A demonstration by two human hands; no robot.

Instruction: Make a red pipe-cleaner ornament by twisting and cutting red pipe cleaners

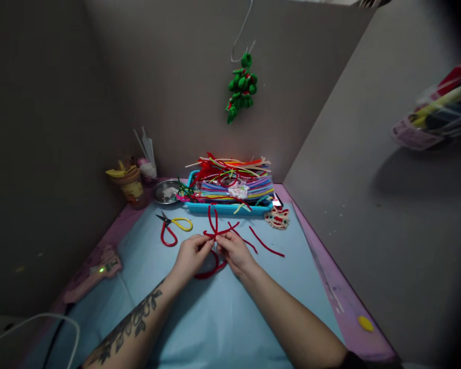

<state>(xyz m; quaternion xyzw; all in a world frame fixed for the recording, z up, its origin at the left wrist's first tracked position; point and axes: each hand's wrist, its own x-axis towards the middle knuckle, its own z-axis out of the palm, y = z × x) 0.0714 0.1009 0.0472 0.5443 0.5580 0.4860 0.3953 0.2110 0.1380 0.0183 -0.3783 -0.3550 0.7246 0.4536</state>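
Note:
My left hand [192, 256] and my right hand [234, 252] meet over the light blue mat [215, 318], both pinching a bundle of red pipe cleaners [216, 230]. The stems cross at my fingertips; several ends stick up and out toward the tray, and a red loop hangs below my hands. Two loose red pipe cleaners [265, 245] lie just right of my right hand.
A blue tray [226, 207] heaped with coloured pipe cleaners stands at the back. Scissors [173, 225] with red and yellow handles lie left of it, near a metal dish [167, 191] and a cup [130, 184]. A pink glue gun [98, 271] rests at the left edge. A green ornament [241, 87] hangs above.

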